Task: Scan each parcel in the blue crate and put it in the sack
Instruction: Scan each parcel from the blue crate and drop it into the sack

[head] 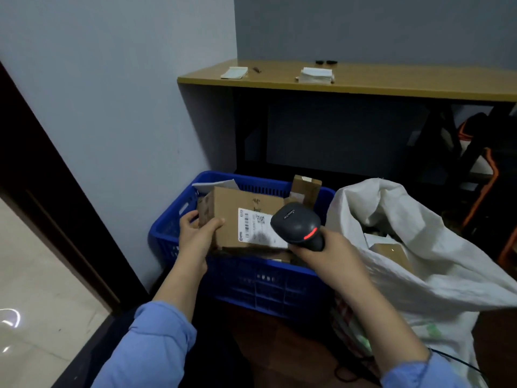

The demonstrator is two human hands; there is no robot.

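Firstly, from the head camera, which was the only view, the person looked down at a blue crate [251, 281] standing on the floor against a pale wall. The left hand [195, 233] gripped a brown cardboard parcel [240, 208] at its left edge, with the thumb curled over the front face and the other fingers behind it. The parcel was held tilted above the inside of the crate, and its white label [256, 228] faced up toward the camera. The right hand [327, 253] was wrapped around the handle of a dark grey scanner [296, 224]. The head of the scanner was just over the right part of the label and covered a piece of it; whether it touched the parcel, I could not tell. A small red light [310, 233] was lit on the back of the scanner. Both forearms came out of light blue sleeves [156, 340].

More things lay in the crate: a narrow cardboard box [306, 189] standing upright at the back rim, and a white envelope [215, 186] leaning at the back left corner. Just beside the crate, on its right, stood a white woven sack [433, 261] with its mouth open. Inside it the top of another brown box [391, 253] was visible. Behind the crate there was a desk [363, 85] with a yellowish top, and on it lay two white paper stacks [234, 72], well apart from each other.
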